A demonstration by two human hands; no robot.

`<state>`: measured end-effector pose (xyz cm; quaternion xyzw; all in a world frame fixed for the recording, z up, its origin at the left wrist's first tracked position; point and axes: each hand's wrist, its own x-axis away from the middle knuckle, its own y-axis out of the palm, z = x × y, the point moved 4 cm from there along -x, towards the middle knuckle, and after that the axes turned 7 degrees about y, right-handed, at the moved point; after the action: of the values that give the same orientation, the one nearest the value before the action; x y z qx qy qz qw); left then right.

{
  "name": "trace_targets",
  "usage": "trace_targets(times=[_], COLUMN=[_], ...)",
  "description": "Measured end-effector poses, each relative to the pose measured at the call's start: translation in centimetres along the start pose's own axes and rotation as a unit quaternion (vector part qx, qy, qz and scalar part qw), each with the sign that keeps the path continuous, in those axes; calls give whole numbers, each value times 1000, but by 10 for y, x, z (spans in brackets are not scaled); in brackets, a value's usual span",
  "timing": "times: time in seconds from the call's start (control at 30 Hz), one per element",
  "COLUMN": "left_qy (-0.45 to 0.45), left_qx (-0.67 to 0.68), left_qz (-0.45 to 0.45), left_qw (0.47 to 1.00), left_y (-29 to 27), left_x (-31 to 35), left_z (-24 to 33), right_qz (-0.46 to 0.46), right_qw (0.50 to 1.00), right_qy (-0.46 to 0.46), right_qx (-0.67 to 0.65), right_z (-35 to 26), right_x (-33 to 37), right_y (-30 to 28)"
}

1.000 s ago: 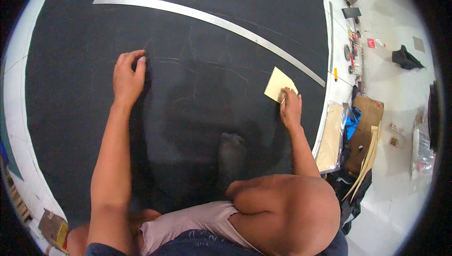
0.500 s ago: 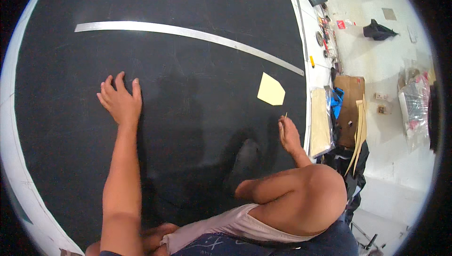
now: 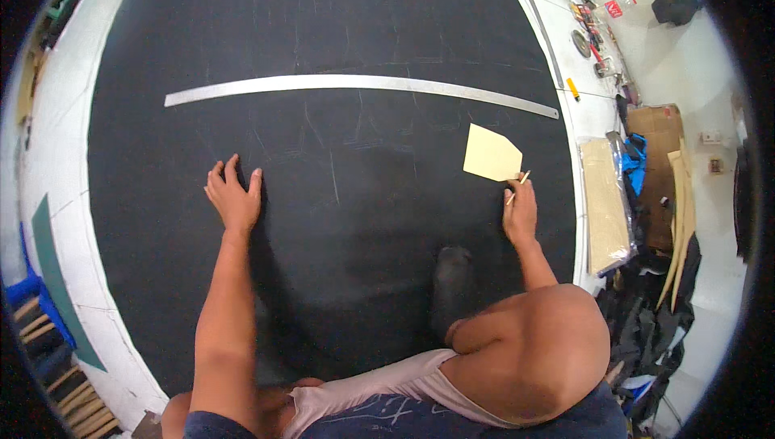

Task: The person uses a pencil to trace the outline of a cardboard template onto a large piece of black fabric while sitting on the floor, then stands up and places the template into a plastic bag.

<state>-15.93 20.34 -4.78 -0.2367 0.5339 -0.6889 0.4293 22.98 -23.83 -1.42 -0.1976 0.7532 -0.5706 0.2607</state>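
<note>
Black cloth (image 3: 355,221) lies spread beneath me, with faint pale lines drawn across it. My left hand (image 3: 235,198) rests on the cloth at the left, fingers apart and holding nothing. In my right hand (image 3: 521,206) is a thin, pale, pencil-like stick (image 3: 519,187), pinched between the fingers and tilted. The fingertips are at the lower right corner of a pale yellow card (image 3: 492,153) with cut corners; I cannot tell whether they touch it. Beyond both hands, a long metal ruler (image 3: 363,82) lies across the cloth from left to right.
My bent leg (image 3: 529,350) and dark-socked foot (image 3: 452,290) are on the cloth near the right hand. Past its right edge are a yellow cutter (image 3: 573,89), a narrow metal strip (image 3: 539,27), a packet of tan sheets (image 3: 605,205) and cardboard (image 3: 655,173). A green board (image 3: 64,286) lies left.
The view has swung, so the ruler lies more level and more of the left side shows. My right hand has come up to the card's lower corner, and the stick shows more plainly.
</note>
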Motion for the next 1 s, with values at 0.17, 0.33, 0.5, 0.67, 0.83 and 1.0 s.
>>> trace_targets(times=[0.17, 0.33, 0.5, 0.67, 0.83, 1.0], left_qy=[12, 132, 228, 235, 222, 222], left_qx=[-45, 49, 113, 86, 59, 76], left_qz=[-2, -25, -110, -165, -167, -172], left_qw=[999, 990, 961, 954, 959, 957], left_y=[-9, 4, 37, 62, 70, 70], left_x=[-7, 10, 53, 83, 82, 84], left_z=[25, 130, 240, 294, 296, 302], right_qz=[-5, -13, -78, -85, -92, -72], right_qw=[997, 998, 990, 989, 986, 983], right_qy=[68, 41, -52, -50, -53, -49], right_qx=[-47, -45, -108, -110, -126, -160], right_z=[32, 19, -46, -53, -50, -30], right_x=[-23, -38, -40, -39, -44, -48], right_y=[27, 45, 56, 55, 58, 50])
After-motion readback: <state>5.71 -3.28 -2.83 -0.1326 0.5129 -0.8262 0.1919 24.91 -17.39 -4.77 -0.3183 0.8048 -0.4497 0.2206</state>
